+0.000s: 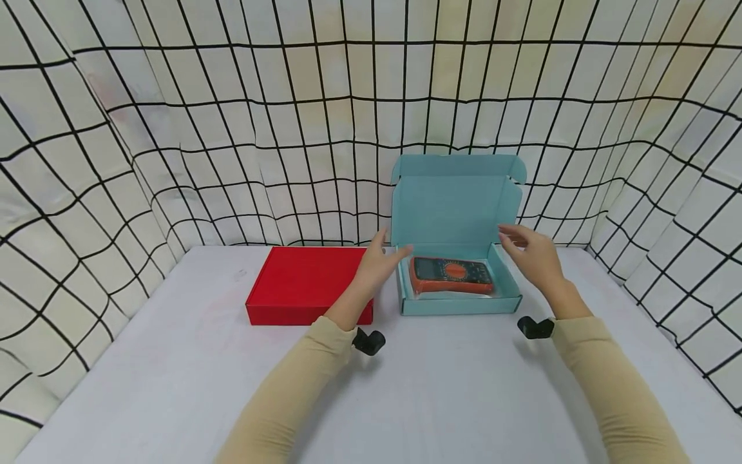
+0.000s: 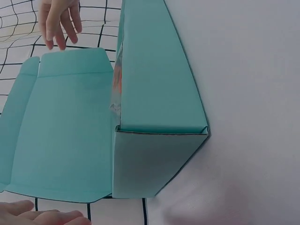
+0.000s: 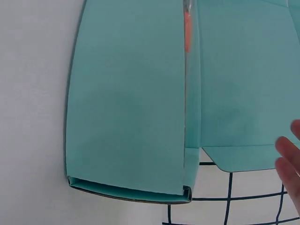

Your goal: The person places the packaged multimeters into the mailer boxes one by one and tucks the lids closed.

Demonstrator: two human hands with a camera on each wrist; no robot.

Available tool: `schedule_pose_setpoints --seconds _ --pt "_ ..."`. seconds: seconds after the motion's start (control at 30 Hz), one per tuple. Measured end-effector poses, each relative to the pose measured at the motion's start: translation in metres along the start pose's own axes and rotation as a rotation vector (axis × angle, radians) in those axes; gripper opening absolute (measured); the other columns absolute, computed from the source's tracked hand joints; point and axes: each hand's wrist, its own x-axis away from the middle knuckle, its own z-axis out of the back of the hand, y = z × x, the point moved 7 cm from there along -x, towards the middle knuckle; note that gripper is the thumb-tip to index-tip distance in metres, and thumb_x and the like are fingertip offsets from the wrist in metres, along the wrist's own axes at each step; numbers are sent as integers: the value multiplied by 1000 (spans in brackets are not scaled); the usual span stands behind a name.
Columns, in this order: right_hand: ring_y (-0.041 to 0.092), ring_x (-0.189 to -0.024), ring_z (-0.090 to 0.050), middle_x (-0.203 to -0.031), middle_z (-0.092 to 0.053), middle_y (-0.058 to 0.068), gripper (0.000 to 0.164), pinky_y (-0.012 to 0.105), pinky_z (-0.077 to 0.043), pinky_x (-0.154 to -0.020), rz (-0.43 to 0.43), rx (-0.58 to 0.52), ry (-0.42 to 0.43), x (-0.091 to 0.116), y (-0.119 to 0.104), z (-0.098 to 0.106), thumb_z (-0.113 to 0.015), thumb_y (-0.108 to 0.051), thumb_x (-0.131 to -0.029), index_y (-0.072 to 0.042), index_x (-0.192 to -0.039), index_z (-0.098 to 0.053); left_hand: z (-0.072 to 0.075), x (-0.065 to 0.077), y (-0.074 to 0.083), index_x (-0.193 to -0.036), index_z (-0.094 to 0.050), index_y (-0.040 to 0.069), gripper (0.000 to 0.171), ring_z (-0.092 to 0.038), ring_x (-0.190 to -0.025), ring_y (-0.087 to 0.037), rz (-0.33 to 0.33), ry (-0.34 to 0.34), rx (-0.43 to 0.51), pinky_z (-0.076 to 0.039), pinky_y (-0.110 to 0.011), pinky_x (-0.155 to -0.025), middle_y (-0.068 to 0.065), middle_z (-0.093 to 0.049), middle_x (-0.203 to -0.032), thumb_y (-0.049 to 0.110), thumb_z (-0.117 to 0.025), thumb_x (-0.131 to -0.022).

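A teal cardboard box (image 1: 460, 305) stands on the table with its lid (image 1: 455, 200) raised at the back. Inside lies an orange and dark digital multimeter (image 1: 451, 276), with clear plastic around it. My left hand (image 1: 377, 265) hovers at the box's left side, thumb spread from the fingers and nothing held. Off the right side is my right hand (image 1: 532, 256), its fingers loosely bent and holding nothing. Both wrist views show the box's front wall (image 2: 159, 70) and hide most of the multimeter; the right wrist view catches my right fingertips (image 3: 287, 145) near the lid.
Left of the teal box sits a closed red box (image 1: 307, 283), partly behind my left forearm. The white table (image 1: 440, 386) ends at a white backdrop with a black grid (image 1: 324, 129) at the back and sides. A small black device (image 1: 369, 341) is on each wrist.
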Motion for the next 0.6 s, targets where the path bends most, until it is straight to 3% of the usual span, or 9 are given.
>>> schedule_pose_setpoints --seconds 0.2,0.33,0.43,0.6 --pt "40 -103 -69 -121 -69 24 30 55 -54 -90 -50 -23 226 -4 10 12 -58 -13 -104 5 -126 -67 3 -11 4 -163 -26 14 74 -30 -149 -36 -72 63 61 -37 -58 -113 -12 -28 -166 37 -61 -102" --pt "40 -107 -68 -126 -68 22 31 54 -54 -93 -103 -46 307 -7 14 16 -59 -12 -104 5 -129 -66 2 -16 8 -164 -24 12 73 -27 -151 -36 -133 76 87 -35 -54 -115 -11 -26 -167 35 -59 -104" --pt "41 -118 -64 -136 -62 22 37 53 -51 -99 -165 -96 294 -11 18 15 -59 -12 -104 4 -137 -60 0 -19 8 -164 -22 11 74 -25 -152 -36 -127 83 105 -34 -52 -116 -11 -25 -167 34 -59 -104" --pt "42 -135 -51 -153 -46 23 54 54 -44 -107 -303 -217 171 -17 26 4 -55 -21 -106 0 -154 -41 -6 -24 7 -164 -21 9 73 -26 -152 -34 -82 91 133 -32 -49 -118 -12 -24 -167 33 -58 -105"
